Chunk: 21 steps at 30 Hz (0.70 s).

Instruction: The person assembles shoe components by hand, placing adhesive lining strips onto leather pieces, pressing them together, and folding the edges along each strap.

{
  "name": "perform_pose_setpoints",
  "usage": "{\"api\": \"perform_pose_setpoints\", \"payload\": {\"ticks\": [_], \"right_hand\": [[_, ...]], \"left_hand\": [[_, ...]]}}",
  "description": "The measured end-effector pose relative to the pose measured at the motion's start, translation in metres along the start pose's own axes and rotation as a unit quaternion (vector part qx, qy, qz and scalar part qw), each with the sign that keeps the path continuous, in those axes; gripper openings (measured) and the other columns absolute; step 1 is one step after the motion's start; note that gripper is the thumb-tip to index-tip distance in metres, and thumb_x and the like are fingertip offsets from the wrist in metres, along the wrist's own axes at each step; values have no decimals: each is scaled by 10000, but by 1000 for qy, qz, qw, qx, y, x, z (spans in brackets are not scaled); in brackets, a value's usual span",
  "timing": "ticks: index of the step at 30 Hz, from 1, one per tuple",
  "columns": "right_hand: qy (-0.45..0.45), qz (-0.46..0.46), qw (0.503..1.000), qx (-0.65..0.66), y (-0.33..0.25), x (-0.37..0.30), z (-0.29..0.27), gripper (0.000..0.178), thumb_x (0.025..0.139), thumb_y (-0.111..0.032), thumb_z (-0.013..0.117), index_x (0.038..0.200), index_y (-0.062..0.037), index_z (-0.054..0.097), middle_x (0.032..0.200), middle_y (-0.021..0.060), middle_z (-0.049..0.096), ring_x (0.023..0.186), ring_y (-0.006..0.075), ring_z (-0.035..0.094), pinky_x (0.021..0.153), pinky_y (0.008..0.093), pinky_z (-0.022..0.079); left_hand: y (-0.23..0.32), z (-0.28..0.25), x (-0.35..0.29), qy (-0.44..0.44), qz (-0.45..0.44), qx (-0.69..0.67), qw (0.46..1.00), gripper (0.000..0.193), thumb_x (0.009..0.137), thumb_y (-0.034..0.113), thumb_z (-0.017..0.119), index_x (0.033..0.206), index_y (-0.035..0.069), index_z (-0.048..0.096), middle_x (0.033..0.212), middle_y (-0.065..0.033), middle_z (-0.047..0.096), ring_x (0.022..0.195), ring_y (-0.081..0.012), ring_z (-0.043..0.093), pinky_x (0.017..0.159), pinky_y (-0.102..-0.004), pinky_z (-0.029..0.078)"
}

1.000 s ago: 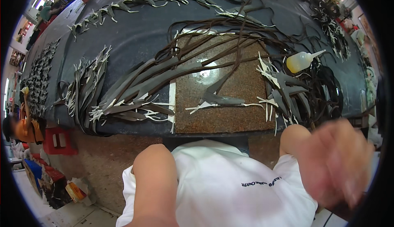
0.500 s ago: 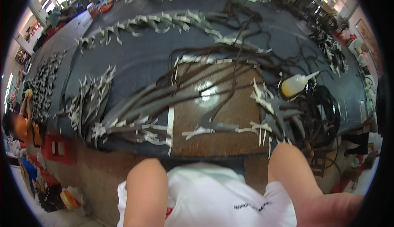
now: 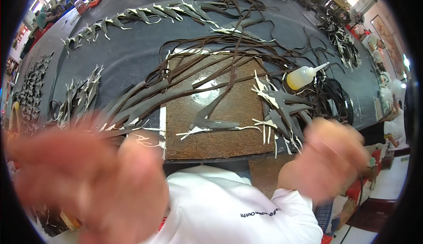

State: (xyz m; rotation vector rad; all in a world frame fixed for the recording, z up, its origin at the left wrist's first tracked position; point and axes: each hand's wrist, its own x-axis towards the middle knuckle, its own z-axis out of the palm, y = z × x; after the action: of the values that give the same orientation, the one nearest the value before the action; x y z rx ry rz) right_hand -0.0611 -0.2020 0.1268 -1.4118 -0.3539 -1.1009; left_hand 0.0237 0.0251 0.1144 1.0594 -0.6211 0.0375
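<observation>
My left hand [image 3: 88,173] is raised close to the camera at the lower left, badly smeared by motion. On the other side my right hand [image 3: 332,156] is also lifted and blurred, near the table's front edge. Neither hand's fingers can be made out, and I see nothing held in them. Between them lies a brown board [image 3: 220,145] with pale strips along its edges. A grey strap piece [image 3: 216,124] with white ends rests on the board. Long dark straps [image 3: 180,92] cross it from the left. More grey strap pieces [image 3: 282,105] with white ends lie at its right.
A squeeze bottle [image 3: 300,79] with yellow liquid sits right of the board, by coiled dark cords [image 3: 337,96]. Rows of strap pieces [image 3: 145,15] run across the dark table [image 3: 119,59]. Another bundle [image 3: 79,96] lies left. A person in white [image 3: 396,125] is at the right.
Both hands have come up into view from below, toward the camera, and are moving fast. The view has shifted a little. The board, straps and bottle lie as before.
</observation>
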Motion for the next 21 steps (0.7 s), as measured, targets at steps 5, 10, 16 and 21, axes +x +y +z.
{"api": "perform_pose_setpoints", "payload": {"ticks": [5,10,16,21], "right_hand": [[-317,297,848,-302,118,-73,-33,306,809,-65,643,1115,-49,631,1059,131,567,999,295,545,896,348,443],[-344,260,815,-387,128,-96,-24,268,732,-121,698,991,-83,639,964,72,533,996,264,476,886,388,364],[-414,286,779,-375,128,-81,-41,220,693,-103,691,885,-103,583,932,49,524,988,249,468,857,378,312],[-455,213,795,-342,131,-72,-55,227,704,-52,692,921,-71,625,924,59,543,972,267,496,903,378,373]], "left_hand": [[-108,-4,19,-193,-123,257,939,306,840,17,531,1144,41,564,1077,-121,652,1031,-229,620,872,-339,460],[-147,-12,-23,-291,-71,549,780,243,822,87,617,1064,82,601,1024,-72,603,1039,-210,543,875,-366,360],[-165,-7,-39,-283,-55,510,810,188,775,107,656,950,88,591,922,-60,543,985,-251,494,837,-393,348],[-171,-9,-50,-284,-6,447,849,221,741,65,687,954,46,634,952,-75,575,969,-277,516,859,-381,440]]}}
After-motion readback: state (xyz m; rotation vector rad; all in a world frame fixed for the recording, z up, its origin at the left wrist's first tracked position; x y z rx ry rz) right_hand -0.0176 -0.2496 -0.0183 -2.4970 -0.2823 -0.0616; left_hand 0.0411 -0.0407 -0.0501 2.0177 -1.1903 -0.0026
